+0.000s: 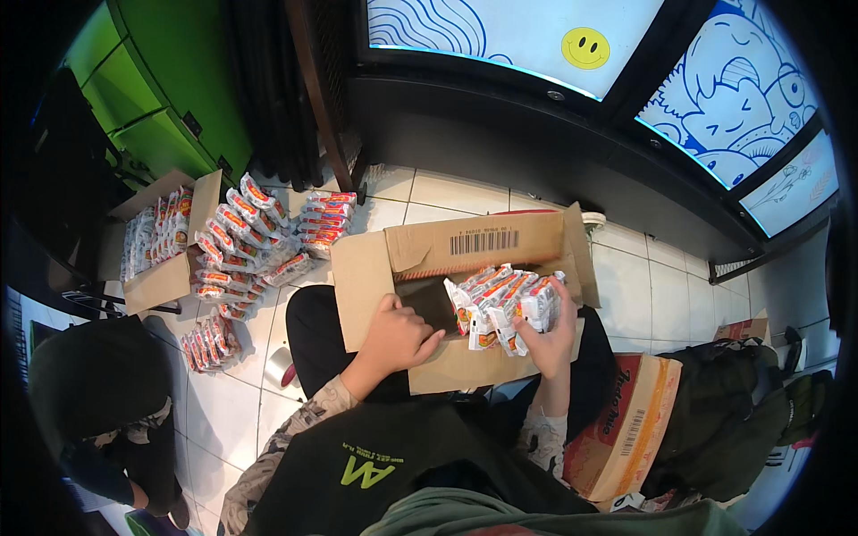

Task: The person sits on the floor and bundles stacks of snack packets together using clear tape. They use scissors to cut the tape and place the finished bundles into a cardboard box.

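An open cardboard box [476, 242] stands before me between my legs, its flaps folded out and a printed code on the far one. My right hand [551, 335] grips a row of instant noodle packets [499, 305] in white, red and orange wrappers, held over the right part of the box opening. At the box's near left corner is my left hand [401, 335], its fingers curled and its thumb side partly hidden. Whether it pinches the cardboard there I cannot tell. The left part of the box's inside looks dark.
Several stacks of noodle packets [241, 228] lie on the tiled floor [228, 415] at left, beside a carton [157, 288] filled with packets. A tape roll [280, 368] lies by my left knee. A taped Indomie carton [623, 429] stands right. Another person [100, 388] sits at left.
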Motion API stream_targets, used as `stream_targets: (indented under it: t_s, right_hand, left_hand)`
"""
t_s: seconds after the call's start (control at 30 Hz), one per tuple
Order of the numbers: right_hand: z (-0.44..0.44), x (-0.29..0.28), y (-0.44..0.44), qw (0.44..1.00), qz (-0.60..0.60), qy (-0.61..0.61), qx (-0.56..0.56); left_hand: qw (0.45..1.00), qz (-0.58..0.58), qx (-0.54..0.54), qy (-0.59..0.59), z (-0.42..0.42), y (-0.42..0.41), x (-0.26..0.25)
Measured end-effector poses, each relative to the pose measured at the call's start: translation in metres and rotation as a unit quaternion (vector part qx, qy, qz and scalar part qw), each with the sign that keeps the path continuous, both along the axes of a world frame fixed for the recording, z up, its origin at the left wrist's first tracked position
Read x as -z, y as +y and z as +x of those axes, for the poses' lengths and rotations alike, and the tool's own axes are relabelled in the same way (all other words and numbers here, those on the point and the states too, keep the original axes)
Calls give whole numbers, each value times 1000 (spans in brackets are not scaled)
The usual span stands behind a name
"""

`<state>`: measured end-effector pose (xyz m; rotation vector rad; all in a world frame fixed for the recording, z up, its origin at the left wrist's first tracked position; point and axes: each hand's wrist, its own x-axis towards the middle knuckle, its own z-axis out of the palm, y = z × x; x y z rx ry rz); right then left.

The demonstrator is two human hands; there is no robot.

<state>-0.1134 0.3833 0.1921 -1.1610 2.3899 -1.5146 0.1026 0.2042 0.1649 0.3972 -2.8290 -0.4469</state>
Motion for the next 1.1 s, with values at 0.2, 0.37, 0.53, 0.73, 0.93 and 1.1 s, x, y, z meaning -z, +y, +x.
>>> stream_targets:
  t_s: [0.2, 0.37, 0.53, 0.73, 0.93, 1.1]
  right_hand:
    - [-1, 11, 10, 998, 61, -21, -9]
    - [9, 17, 23, 997, 70, -34, 12]
    - [2, 15, 25, 992, 108, -39, -49]
    - [-27, 53, 36, 975, -26, -208, -75]
    - [-37, 58, 7, 884, -30, -436, -163]
    - [-48, 90, -75, 846, 148, -494, -133]
  left_hand:
    - [998, -44, -20, -41, -28, -12, 0]
    - [997, -77, -8, 22, -41, -14, -6]
    - [976, -185, -50, 101, -63, -38, -46]
    - [970, -152, -57, 180, -114, -85, -45]
    - [974, -123, -137, 135, -138, -111, -26]
    - [974, -131, -116, 145, -140, -104, -12]
